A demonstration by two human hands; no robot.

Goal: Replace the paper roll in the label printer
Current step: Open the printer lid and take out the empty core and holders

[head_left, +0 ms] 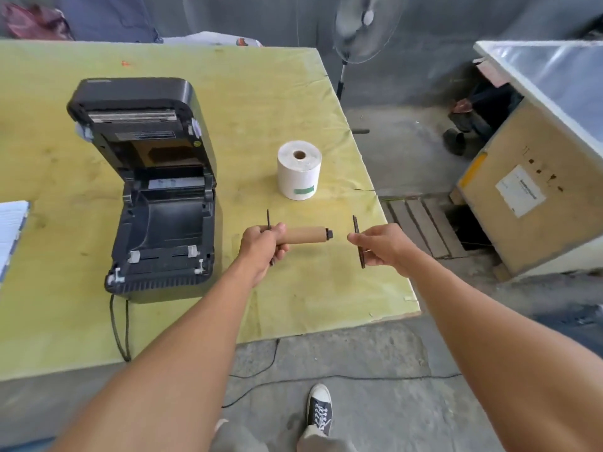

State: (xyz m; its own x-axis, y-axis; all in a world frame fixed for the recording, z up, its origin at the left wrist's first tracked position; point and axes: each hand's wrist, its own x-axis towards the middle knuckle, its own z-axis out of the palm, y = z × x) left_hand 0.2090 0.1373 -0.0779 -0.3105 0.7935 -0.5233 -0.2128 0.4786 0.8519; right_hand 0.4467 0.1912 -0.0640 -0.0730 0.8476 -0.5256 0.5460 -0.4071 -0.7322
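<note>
The black label printer [153, 197] stands on the yellow-green table [261, 102] with its lid tilted up and its paper bay bare. A full white paper roll [299, 171] stands upright to its right. My left hand [262, 247] grips a bare brown cardboard core [306, 235] on a black spindle, with one black flange disc still at the hand's end. My right hand [380, 244] pinches the other black flange disc [359, 241], held just clear of the spindle's free tip.
A stack of papers [11, 230] lies at the table's left edge. The printer's cables [120, 331] hang over the near edge to the floor. A standing fan [362, 27] and a wooden crate [535, 190] stand to the right, by a floor grate.
</note>
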